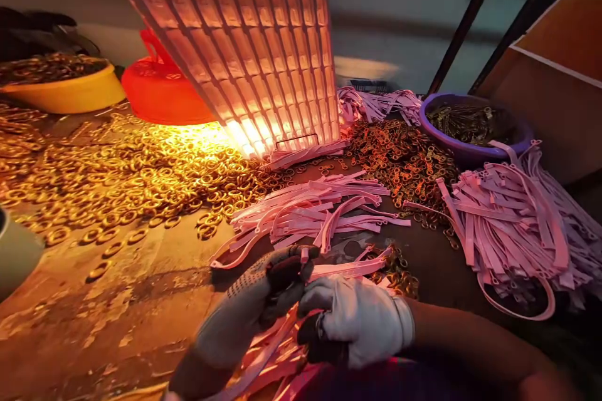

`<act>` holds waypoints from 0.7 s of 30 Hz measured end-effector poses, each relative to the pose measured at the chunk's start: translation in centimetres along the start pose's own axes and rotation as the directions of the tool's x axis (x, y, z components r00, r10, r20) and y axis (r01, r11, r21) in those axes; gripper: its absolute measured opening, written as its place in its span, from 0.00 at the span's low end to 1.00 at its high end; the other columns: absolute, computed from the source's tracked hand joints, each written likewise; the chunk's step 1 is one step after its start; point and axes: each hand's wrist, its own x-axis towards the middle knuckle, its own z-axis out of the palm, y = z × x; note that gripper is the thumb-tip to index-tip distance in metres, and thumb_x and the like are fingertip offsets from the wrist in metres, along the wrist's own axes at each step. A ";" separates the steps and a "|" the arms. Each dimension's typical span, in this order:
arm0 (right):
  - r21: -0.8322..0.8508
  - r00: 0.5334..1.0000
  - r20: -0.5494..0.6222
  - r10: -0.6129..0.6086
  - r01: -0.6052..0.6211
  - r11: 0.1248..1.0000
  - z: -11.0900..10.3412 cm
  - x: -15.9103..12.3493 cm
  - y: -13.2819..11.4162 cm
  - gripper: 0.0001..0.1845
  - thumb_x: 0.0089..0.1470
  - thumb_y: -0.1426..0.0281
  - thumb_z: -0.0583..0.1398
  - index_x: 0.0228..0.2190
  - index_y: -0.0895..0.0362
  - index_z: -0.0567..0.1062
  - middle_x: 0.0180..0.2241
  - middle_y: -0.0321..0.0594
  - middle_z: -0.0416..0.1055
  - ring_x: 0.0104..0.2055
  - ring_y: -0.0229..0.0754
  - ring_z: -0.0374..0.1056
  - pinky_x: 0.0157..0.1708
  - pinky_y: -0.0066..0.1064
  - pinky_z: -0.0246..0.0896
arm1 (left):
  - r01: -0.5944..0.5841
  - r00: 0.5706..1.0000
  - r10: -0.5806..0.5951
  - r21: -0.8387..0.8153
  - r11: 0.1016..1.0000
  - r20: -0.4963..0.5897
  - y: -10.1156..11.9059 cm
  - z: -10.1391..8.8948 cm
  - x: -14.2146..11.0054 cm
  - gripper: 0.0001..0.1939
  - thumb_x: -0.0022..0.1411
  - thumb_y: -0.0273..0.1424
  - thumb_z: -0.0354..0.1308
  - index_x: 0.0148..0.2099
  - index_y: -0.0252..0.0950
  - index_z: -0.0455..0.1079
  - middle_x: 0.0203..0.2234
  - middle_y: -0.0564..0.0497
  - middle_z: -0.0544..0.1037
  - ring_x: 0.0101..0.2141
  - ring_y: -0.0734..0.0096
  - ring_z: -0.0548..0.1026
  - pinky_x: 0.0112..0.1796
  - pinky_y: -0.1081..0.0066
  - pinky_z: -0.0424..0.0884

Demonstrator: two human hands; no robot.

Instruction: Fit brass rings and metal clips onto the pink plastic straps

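Note:
My left hand [249, 313] wears a grey glove with dark fingertips, and its fingers pinch a pink strap [348, 268] near its end. My right hand [352, 319], in a white glove with dark fingertips, is closed on the same strap just to the right. More pink straps [277, 357] hang below both hands. A loose pile of pink straps [310, 210] lies just beyond my hands. A wide spread of gold metal rings [122, 182] covers the table to the left.
A tilted, glowing orange grid panel [254, 44] stands at the centre back. Behind it sit a red lid [160, 91] and a yellow basin of rings [66, 84]. A purple bowl of metal parts [470, 128], darker rings [404, 163] and a big strap heap [517, 225] lie right.

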 end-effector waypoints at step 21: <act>-0.525 0.830 -0.273 0.487 -0.553 0.648 -0.3 -2.6 0.9 0.07 0.56 0.79 0.59 0.29 0.57 0.70 0.27 0.40 0.73 0.27 0.40 0.65 0.25 0.33 0.48 | -0.092 0.987 0.152 0.579 0.810 -0.056 -1.7 5.1 2.1 0.22 0.68 0.49 0.52 0.28 0.38 0.63 0.13 0.57 0.65 0.15 0.76 0.60 0.18 0.75 0.55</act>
